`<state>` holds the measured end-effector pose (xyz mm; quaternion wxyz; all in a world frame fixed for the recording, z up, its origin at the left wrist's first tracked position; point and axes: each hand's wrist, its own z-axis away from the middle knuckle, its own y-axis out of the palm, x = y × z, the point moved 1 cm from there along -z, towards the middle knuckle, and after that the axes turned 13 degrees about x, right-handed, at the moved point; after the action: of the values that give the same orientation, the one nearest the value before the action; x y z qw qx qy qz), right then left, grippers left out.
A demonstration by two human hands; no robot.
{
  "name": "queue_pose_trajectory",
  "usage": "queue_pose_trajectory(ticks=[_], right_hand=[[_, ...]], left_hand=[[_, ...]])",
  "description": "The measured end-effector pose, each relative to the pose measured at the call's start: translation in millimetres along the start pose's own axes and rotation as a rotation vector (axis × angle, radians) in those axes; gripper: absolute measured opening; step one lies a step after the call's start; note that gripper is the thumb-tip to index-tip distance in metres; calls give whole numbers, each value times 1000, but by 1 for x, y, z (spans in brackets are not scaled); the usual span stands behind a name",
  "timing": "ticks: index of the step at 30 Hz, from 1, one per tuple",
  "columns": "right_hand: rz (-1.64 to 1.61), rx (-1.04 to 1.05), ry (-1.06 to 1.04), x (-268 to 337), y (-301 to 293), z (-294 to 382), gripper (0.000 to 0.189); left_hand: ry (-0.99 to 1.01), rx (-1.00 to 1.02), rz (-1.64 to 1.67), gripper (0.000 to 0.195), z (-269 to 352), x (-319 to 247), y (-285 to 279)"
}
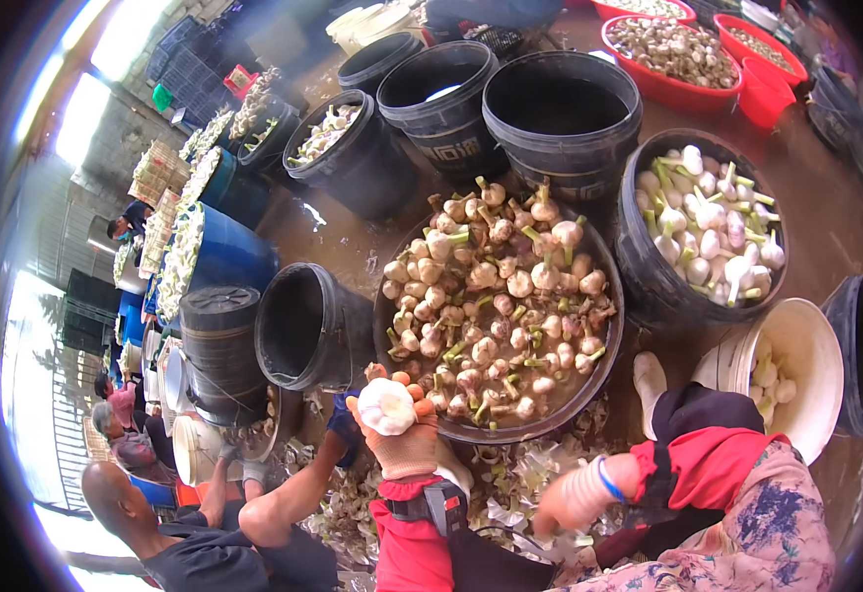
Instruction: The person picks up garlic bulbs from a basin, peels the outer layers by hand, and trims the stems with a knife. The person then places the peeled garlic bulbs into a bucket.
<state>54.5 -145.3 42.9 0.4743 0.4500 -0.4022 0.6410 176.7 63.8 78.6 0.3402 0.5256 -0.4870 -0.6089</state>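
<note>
My left hand (403,448), in an orange knit glove, holds a clean white garlic bulb (387,407) at the near left rim of a wide dark tub (605,374). Unpeeled garlic bulbs (483,348), many with green stem stubs, fill that tub, and brownish water shows between some of them. My right hand (568,499), wrapped at the wrist and wearing a blue band, hangs low over garlic peelings (513,473). It is motion-blurred, and whether its fingers grip anything is unclear.
A black bucket of cleaned garlic (709,222) stands at right, beside a tipped white bucket (805,370) with a few bulbs. Black buckets (561,118) line the far side. At left, a person (202,551) sits close, near an open black bucket (306,325). The brown floor (343,251) looks wet.
</note>
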Motion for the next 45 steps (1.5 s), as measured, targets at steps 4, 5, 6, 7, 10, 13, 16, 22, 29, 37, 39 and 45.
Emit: queue_pose_trajectory(ticks=[4,5,6,7,10,13,16,22,29,37,39,45], right_hand=[[317,-154,199,10,-14,14,28],[445,-335,280,21,-37,26,35],[420,-565,319,31,-54,37,45],[399,-793,350,38,-68,44,56],[370,-1104,209,42,-84,50,80],[354,-1222,127,40,-83,47,87],[331,-1354,-45,36,-72,61,84],[352,-1574,272,63,-1,176,80],[513,-1230,1375,98,118,290,55],[363,-1145,801,-10,-131,180,45],[422,-1113,968,-90,-195,155,50],[415,-1275,1428,-228,-275,163,40]], left_hand=[[-61,-158,-46,51,0,4,-3],[-70,-158,-39,51,1,7,-6],[-130,-242,-170,52,1,13,-9],[-184,-324,-309,54,3,15,-13],[-234,-234,-491,51,11,41,-11],[-457,3,-532,66,15,73,10],[-465,175,-578,80,20,87,33],[-490,-15,-824,46,13,59,22],[-693,614,-1749,22,21,71,30],[-688,723,-1808,32,29,100,13],[-697,706,-1836,38,25,98,16],[-648,615,-1785,39,19,91,20]])
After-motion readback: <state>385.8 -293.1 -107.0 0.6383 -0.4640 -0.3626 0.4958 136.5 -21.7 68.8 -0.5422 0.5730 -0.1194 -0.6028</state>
